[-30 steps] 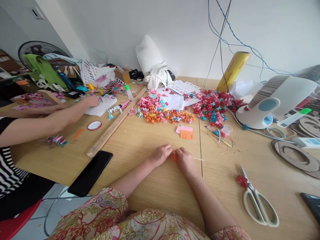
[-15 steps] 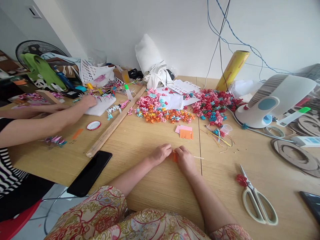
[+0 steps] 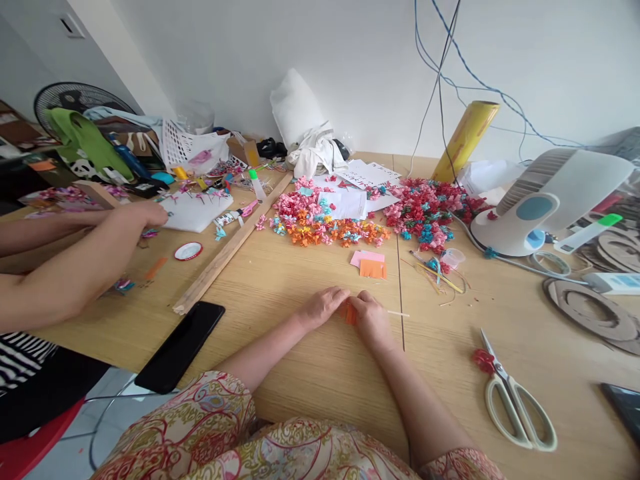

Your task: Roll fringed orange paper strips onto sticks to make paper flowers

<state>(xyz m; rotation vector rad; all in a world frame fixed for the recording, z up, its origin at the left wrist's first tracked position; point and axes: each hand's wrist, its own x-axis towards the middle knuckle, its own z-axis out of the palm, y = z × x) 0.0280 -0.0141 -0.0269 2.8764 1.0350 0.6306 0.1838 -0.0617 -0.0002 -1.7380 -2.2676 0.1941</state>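
Note:
My left hand (image 3: 326, 308) and my right hand (image 3: 369, 319) meet at the middle of the table, fingertips pinched together. Between them is a small orange fringed paper piece (image 3: 351, 315), partly covered by the fingers. A thin pale stick (image 3: 399, 313) pokes out to the right of my right hand. Just beyond the hands lie an orange fringed paper (image 3: 373, 269) and a pink paper (image 3: 359, 257) under it. Scissors (image 3: 510, 393) with white handles rest at the right, a red flower beside the blades.
Paper flowers (image 3: 320, 223) are heaped behind the hands. A wooden strip (image 3: 230, 250) and a black phone (image 3: 180, 347) lie left. Another person's arms (image 3: 85, 260) reach in from the left. A white machine (image 3: 545, 200) stands right; a yellow roll (image 3: 465, 141) leans behind.
The other person's near hand has drawn back to the left, off the white pad. My hands have barely moved; the left fingers sit slightly nearer the right hand.

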